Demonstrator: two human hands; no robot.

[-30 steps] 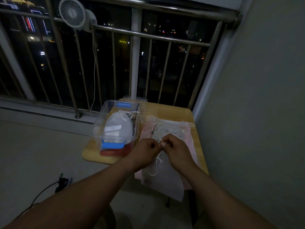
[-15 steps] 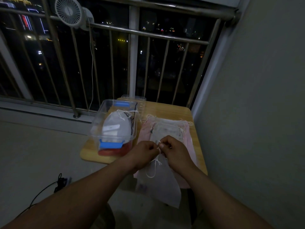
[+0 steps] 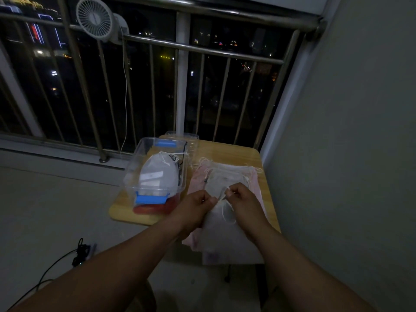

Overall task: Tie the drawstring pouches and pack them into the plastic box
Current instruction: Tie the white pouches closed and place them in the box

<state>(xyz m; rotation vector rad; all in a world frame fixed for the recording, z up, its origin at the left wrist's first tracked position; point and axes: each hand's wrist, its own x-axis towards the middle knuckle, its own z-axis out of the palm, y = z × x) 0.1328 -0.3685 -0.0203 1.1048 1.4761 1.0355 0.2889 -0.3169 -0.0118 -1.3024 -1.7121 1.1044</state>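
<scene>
I get a dim, grainy night view. Weak, even light reaches the worktop (image 3: 236,152) and wall (image 3: 360,131); its source is out of frame. Small city lights (image 3: 166,57) dot the black beyond the railing (image 3: 202,49). Its bars bow toward the wide-angle edges; shadows are soft.

Place: apartment balcony at night
Beyond the right hand (image 3: 244,199): steel railing (image 3: 225,52), city lights (image 3: 166,57)
Up-left of the left hand (image 3: 195,206): clip fan (image 3: 94,19)
</scene>
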